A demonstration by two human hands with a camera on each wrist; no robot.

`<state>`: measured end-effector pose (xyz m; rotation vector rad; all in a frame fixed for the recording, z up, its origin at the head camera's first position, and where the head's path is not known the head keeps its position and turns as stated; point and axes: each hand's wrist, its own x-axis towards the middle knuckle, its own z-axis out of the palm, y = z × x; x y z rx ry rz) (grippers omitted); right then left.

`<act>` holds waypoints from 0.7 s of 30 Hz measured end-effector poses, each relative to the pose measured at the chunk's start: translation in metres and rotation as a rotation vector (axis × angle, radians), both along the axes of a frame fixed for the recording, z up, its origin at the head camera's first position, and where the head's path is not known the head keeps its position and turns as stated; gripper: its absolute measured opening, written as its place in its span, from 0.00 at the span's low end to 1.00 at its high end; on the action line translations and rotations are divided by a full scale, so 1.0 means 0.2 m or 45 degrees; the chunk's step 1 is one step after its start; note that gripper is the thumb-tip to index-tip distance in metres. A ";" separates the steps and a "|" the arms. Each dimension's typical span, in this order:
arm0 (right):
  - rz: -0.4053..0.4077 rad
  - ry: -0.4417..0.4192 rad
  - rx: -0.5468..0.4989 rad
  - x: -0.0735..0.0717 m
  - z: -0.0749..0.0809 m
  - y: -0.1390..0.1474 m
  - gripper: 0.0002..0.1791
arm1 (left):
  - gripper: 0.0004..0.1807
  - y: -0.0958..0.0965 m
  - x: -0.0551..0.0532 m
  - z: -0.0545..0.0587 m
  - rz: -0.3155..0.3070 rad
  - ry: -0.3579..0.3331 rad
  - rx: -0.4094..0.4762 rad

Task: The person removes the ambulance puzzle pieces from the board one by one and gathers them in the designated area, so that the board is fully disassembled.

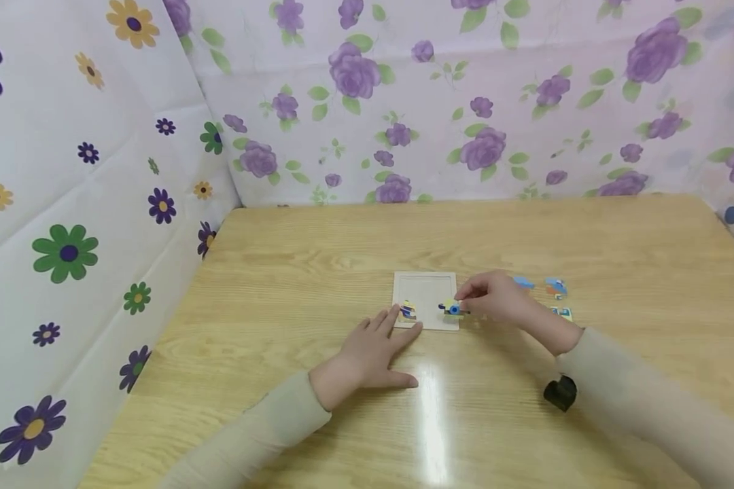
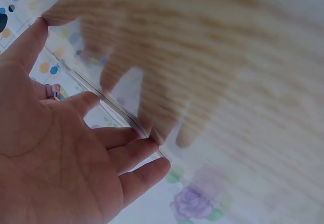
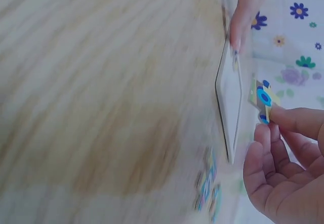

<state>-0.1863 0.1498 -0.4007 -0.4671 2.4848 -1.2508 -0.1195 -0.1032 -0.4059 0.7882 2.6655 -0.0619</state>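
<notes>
A square white puzzle tray (image 1: 428,292) with a raised rim lies on the wooden table. One colourful puzzle piece (image 1: 407,310) sits in its lower left corner. My left hand (image 1: 376,350) rests at that corner with fingers spread, fingertips at the tray's edge and beside the piece. Between thumb and fingers my right hand (image 1: 492,295) pinches a second puzzle piece (image 3: 264,98), yellow and blue with a round blue shape. In the head view this piece overlaps the tray's lower right part; the right wrist view has it raised above the tray.
Several loose puzzle pieces (image 1: 556,286) lie on the table right of the tray, partly hidden behind the right hand. Floral cloth (image 1: 355,102) hangs along the table's back and left sides. A dark band (image 1: 561,392) is on the right sleeve.
</notes>
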 end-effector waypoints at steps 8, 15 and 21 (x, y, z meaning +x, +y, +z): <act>0.029 -0.035 0.060 0.00 0.06 0.13 0.09 | 0.47 -0.01 -0.01 0.00 -0.010 0.016 0.006; 0.098 -0.085 0.081 0.03 0.10 0.26 0.09 | 0.48 0.01 -0.01 0.02 -0.003 0.043 -0.026; 0.159 -0.160 0.067 0.05 0.09 0.36 0.08 | 0.48 0.01 -0.01 0.02 0.006 0.022 -0.028</act>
